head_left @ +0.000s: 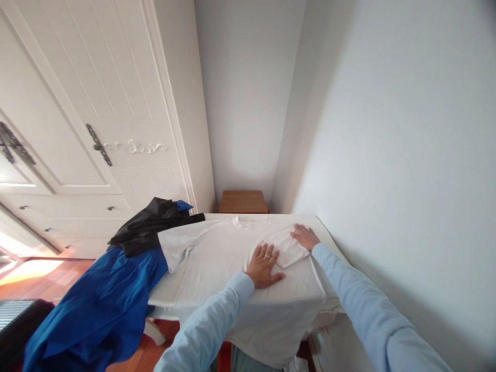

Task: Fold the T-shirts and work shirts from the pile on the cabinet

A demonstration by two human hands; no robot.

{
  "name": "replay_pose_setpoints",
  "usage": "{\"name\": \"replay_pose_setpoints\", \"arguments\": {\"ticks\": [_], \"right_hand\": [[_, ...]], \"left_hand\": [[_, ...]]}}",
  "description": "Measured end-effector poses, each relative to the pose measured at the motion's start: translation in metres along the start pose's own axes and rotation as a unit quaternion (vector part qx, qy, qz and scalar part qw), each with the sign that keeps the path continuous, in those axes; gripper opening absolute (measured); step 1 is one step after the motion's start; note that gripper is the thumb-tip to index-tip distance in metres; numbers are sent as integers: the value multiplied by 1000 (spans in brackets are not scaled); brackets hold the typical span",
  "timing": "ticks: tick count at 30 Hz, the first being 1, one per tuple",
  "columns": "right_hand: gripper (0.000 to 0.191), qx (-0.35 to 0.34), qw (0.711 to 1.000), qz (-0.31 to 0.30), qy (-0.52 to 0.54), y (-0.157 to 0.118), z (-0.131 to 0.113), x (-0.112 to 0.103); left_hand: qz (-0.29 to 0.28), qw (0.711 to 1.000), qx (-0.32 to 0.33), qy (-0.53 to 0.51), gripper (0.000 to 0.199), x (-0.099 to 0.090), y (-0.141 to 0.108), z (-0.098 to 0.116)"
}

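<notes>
A white T-shirt (217,258) lies spread over a white table (165,294), its neckline toward the far edge and its hem hanging over the near edge. The sleeve on the left sticks out flat, while the one on the right is folded inward over the body. My left hand (264,266) rests flat on the middle of the shirt, fingers spread, a ring on one finger. Near the far right of the shirt, my right hand (305,236) lies with fingers stretched out, touching the folded sleeve.
Blue cloth (96,310) and a black garment (151,227) drape over the table's left end. A white wardrobe (155,103) stands at the left, a grey wall (406,155) at the right. Behind the table is a brown wooden cabinet (243,201). A dark case (23,325) sits at lower left.
</notes>
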State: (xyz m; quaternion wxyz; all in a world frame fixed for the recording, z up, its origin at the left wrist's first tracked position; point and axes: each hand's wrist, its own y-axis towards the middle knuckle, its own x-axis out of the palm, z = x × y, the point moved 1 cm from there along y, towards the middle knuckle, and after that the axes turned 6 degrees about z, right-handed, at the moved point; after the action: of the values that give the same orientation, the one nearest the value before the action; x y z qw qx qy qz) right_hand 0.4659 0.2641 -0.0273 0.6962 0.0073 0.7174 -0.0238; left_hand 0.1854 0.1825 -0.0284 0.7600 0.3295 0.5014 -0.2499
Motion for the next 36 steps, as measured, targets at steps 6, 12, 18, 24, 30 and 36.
{"name": "replay_pose_setpoints", "arguments": {"ticks": [6, 12, 18, 24, 30, 36], "right_hand": [[63, -21, 999, 48, -13, -4, -31, -6], [59, -149, 987, 64, 23, -18, -85, 13], [58, -160, 983, 84, 36, -26, -90, 29], [60, -171, 980, 88, 43, -25, -85, 33], [58, -175, 976, 120, 57, -20, -83, 43], [58, -175, 974, 133, 55, -16, -80, 52]], "left_hand": [[5, 1000, -3, 2, 92, 0, 0, 2], [27, 993, -7, -116, 84, -4, 6, -8], [128, 981, -121, -79, 47, -69, -27, -68], [110, 891, -374, 234, 46, -180, -93, -143], [43, 867, -416, 269, 28, -225, -125, -187], [44, 888, -397, 226, 22, -242, -115, -198]]}}
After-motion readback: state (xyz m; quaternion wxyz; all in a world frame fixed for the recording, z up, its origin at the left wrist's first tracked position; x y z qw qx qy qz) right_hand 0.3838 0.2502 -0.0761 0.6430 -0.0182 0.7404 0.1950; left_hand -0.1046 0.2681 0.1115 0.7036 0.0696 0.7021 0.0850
